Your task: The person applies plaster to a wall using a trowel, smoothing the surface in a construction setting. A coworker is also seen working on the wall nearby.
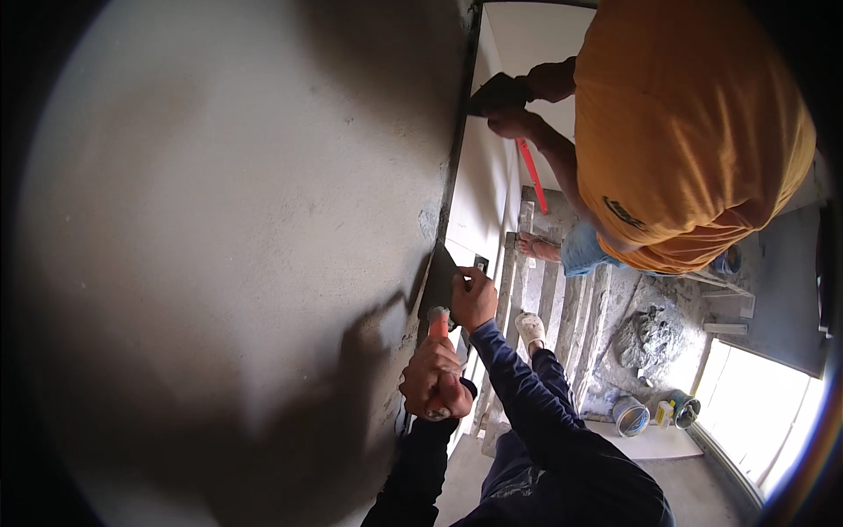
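Observation:
My left hand [432, 378] is closed around an orange handle [438, 325] with grey smudges near its top, low along the edge between the grey wall [219, 220] and the white panels [467, 215]. Just above it, my right hand [474, 299] has its fingers pinched on a dark, flat, blade-like piece [435, 279] lying along that edge. I cannot tell whether this piece is joined to the orange handle.
A co-worker in an orange shirt [685, 123] holds a dark tool [496, 92] above my hands, near a red bar [532, 176]. Below are wooden scaffold planks [580, 342], a mound of grey mortar [645, 338], buckets [632, 415] and a bright opening [755, 413].

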The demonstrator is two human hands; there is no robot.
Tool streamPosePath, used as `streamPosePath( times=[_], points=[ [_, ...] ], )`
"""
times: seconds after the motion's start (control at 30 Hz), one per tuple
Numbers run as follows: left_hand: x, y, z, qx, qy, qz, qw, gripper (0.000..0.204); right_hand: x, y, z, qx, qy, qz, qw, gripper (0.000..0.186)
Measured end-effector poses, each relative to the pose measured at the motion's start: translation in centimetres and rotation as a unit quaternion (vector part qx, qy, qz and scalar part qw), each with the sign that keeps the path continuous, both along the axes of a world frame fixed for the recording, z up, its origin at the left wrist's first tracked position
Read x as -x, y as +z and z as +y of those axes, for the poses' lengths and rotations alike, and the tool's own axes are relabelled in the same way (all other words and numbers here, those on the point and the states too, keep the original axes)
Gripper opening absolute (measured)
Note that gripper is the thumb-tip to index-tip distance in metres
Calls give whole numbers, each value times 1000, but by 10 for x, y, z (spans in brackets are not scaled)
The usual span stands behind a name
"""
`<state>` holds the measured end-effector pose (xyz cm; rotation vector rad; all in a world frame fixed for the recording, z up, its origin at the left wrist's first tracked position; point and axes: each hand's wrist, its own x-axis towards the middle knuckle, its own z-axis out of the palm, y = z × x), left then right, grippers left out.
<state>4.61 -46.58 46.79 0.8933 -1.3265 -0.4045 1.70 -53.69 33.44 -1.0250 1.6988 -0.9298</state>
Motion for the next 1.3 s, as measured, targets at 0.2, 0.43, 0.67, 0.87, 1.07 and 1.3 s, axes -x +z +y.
streamPosePath(
  times=[0.2,0.43,0.67,0.87,1.07,1.3],
  points=[
    [-6,-2,-49,-3,-18,24,1000,34,3,-7,-49,43,-43,23,998,24],
    [-5,-4,6,-14,27,13,999,33,-6,-5,12,6,0,-1,1000,22],
    [-9,-1,-38,15,4,36,999,33,-4,-13,-30,37,-22,20,999,22],
    [-19,6,76,-1,14,24,1000,21,-9,4,83,-22,70,17,997,24],
    [-30,8,142,-32,15,65,997,16,-15,26,123,-24,51,33,998,23],
    [-26,11,113,-38,41,51,997,24,-17,9,113,18,34,12,999,24]
  ],
)
